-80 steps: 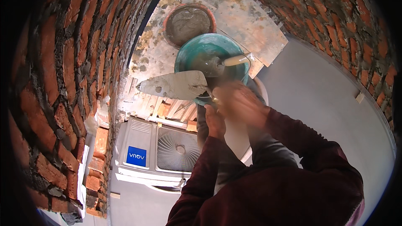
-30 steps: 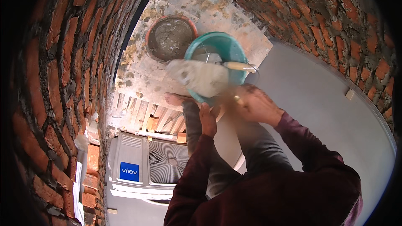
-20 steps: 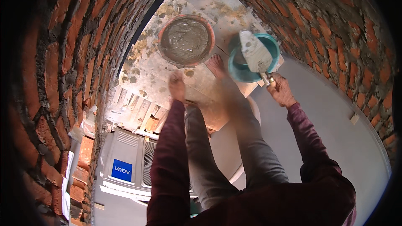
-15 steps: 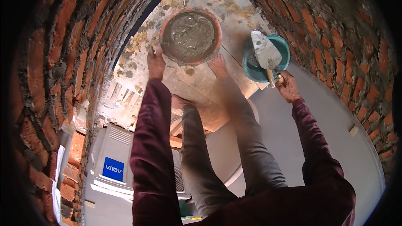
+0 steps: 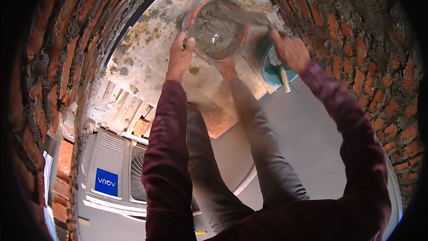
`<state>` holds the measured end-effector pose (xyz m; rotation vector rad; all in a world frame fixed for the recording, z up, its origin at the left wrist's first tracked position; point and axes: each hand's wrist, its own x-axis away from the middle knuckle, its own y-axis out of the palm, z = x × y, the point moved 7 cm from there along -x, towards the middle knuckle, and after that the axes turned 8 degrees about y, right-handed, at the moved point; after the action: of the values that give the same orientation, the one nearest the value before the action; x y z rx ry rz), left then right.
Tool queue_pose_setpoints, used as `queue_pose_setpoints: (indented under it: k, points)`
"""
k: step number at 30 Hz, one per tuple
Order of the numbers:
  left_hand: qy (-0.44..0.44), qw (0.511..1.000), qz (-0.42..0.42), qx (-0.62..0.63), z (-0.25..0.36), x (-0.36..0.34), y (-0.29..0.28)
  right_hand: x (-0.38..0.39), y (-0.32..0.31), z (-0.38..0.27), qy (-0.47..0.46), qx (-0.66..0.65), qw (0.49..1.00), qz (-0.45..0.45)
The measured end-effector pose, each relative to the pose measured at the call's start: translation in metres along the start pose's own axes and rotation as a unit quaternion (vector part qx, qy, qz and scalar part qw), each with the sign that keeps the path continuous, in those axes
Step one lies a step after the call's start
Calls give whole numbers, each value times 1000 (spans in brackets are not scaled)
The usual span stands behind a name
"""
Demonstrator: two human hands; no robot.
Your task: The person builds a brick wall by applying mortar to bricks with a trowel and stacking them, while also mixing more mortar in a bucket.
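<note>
An orange-rimmed basin (image 5: 191,19) holds wet grey mortar (image 5: 215,35). My left hand (image 5: 180,56) is closed on the near left part of its rim, thumb toward the inside. My right hand (image 5: 290,51) is wrapped round the handle of a trowel, hidden in the fist. The grey trowel blade (image 5: 252,18), smeared by motion, reaches left over the basin's right side. Below my right hand stands a teal bucket (image 5: 270,72), partly covered by it. A second tool with a pale handle (image 5: 284,80) rests in this bucket, its handle leaning out over the near rim.
Brick walls (image 5: 62,40) rise on both sides. The basin stands on a stained board platform (image 5: 147,49), with my bare foot (image 5: 228,70) at its near edge. An outdoor air-conditioner unit (image 5: 111,145) sits lower left, beside wooden slats (image 5: 118,102). Grey floor (image 5: 307,138) lies below right.
My right hand has lifted from the bucket's near edge and swung up-left with the trowel toward the mortar. My left hand has taken hold of the basin's rim. The view has shifted slightly.
</note>
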<state>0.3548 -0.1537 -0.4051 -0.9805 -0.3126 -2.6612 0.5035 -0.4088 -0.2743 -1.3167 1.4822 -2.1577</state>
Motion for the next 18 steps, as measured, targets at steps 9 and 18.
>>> queue_pose_setpoints:
  k: [9,18]
  points:
    - [17,999,22,26,13,-15,-2,-103,71,-48,13,-198,955,-220]
    - [-9,997,44,56,-20,0,1,-73,120,-105,90,-353,884,-292]
